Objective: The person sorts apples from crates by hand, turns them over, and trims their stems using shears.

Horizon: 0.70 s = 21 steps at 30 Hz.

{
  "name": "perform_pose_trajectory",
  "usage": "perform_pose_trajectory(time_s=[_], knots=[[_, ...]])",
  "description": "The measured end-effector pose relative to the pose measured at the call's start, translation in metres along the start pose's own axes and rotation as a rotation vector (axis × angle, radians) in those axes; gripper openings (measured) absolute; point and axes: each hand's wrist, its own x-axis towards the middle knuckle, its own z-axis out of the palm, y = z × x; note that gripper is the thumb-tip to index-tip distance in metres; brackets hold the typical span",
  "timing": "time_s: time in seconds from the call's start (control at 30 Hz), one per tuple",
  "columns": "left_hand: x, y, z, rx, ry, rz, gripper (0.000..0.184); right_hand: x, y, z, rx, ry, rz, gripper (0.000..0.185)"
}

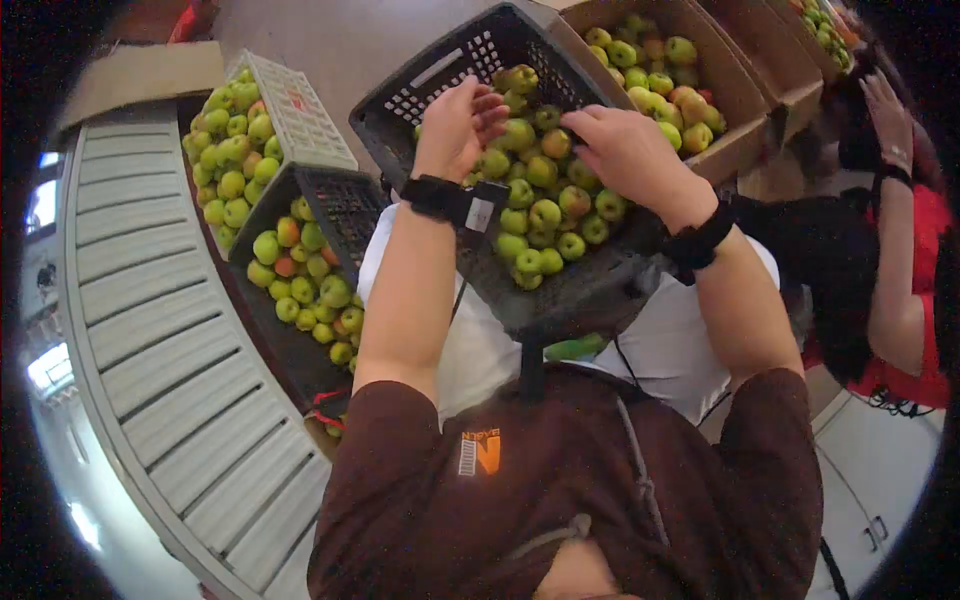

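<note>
A black plastic crate holds many green apples, some with a red blush, and it stands tilted in front of my lap. Over the crate's left part is my left hand, fingers apart and slightly bent, with nothing visible in it. My right hand reaches over the right side, its back toward me. Its fingers are curled together near a blushed apple; whatever lies under the fingertips is hidden. Both wrists wear black bands.
To the left, a white crate and another black crate hold apples beside a curved roller conveyor. A cardboard box of apples stands at the upper right. A person in red is close on my right.
</note>
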Motion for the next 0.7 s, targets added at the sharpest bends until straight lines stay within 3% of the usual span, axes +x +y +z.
perform_pose_trajectory(time_s=[0.1, 0.2, 0.3, 0.4, 0.6, 0.63, 0.7], knots=[[0.003, -0.012, 0.000, 0.257, 0.013, 0.053, 0.024, 0.001, 0.000, -0.007, -0.054, 0.027, 0.018, 0.025], [0.027, -0.050, -0.016, 0.798, -0.204, -0.063, 0.030, -0.002, 0.001, -0.009, -0.067, 0.062, -0.018, 0.018], [0.064, -0.116, -0.044, 1.023, -0.343, -0.135, 0.037, -0.011, 0.005, -0.016, -0.083, 0.081, -0.034, 0.014], [0.064, -0.159, -0.036, 1.579, -0.313, 0.042, 0.045, -0.018, 0.011, -0.028, -0.096, 0.097, -0.002, 0.014], [0.060, -0.264, -0.053, 1.721, -0.229, -0.092, 0.039, -0.038, 0.028, -0.043, -0.117, 0.071, 0.069, 0.014], [0.046, -0.262, -0.043, 1.785, -0.133, 0.006, 0.034, -0.041, 0.029, -0.044, -0.117, 0.055, 0.071, 0.014], [0.033, -0.259, -0.033, 1.956, -0.169, 0.089, 0.034, -0.044, 0.031, -0.043, -0.109, 0.036, 0.070, 0.014]])
